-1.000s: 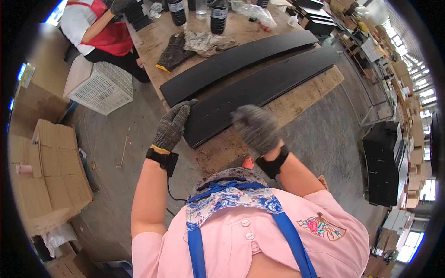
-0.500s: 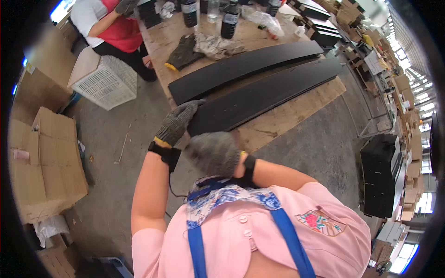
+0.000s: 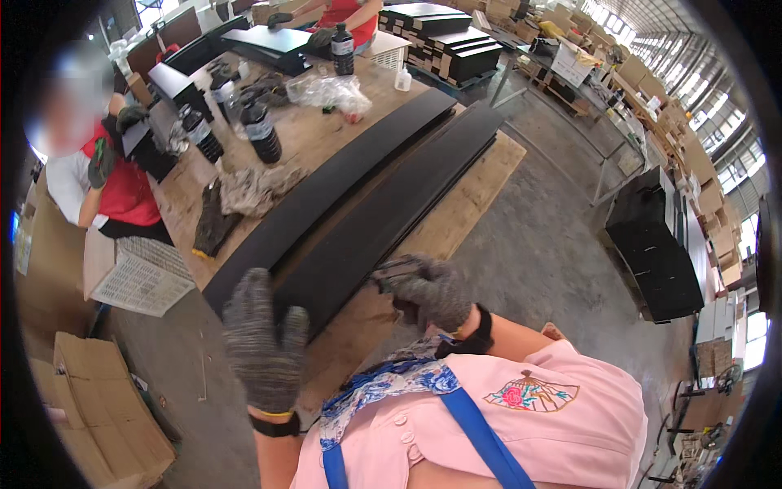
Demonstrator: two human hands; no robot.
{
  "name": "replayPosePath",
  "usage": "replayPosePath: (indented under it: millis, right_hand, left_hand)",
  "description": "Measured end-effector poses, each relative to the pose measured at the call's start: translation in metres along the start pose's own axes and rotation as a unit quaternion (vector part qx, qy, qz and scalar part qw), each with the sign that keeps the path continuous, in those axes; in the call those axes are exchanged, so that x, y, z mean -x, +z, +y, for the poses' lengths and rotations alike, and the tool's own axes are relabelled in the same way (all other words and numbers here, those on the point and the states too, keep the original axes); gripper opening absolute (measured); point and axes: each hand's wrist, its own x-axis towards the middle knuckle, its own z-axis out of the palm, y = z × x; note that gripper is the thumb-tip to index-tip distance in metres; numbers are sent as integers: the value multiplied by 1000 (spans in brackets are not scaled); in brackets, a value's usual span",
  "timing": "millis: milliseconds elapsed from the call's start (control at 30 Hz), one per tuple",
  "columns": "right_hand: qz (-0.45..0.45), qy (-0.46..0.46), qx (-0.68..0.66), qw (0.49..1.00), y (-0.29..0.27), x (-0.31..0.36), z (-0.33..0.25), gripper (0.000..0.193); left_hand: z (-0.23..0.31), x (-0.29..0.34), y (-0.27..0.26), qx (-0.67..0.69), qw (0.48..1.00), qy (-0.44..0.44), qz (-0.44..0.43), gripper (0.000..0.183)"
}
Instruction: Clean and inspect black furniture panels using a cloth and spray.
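Note:
Two long black boards lie side by side on a wooden table (image 3: 472, 200): the far board (image 3: 334, 183) and the near board (image 3: 366, 232). My left hand (image 3: 265, 342), in a grey knitted glove, is at their near left ends. Its fingers are spread, with the thumb over the near board's end. In a matching glove, my right hand (image 3: 432, 292) is beside the near board's front edge. Its fingers curl in; whatever they may hold is hidden. A crumpled grey rag (image 3: 261, 191) and a dark loose glove (image 3: 213, 224) lie beyond the far board.
Dark bottles (image 3: 261, 134) and a clear plastic bag (image 3: 330, 94) stand or lie farther back on the table. One person (image 3: 130, 183) works at the left by a white crate (image 3: 142, 281); another (image 3: 350, 12) is at the far side. Black panels (image 3: 652, 244) are stacked at right.
The view has swung, showing more of the table's far side. My left hand has opened out at the boards' ends. My right hand has moved right, along the near board's front edge.

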Motion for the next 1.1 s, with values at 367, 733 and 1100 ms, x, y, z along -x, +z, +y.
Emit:
replayPosePath:
  millis: [367,733,1100]
  right_hand:
    - [209,11,-180,961,-254,-38,-24,29]
    - [155,42,-229,960,-310,-65,-26,28]
    - [-125,-219,-107,962,-262,-137,-24,29]
  left_hand:
    - [139,-141,181,-192,961,-22,-199,105]
    - [143,-158,171,-172,948,-43,-264,86]
    - [76,-209,171,-38,968,-33,-245,48]
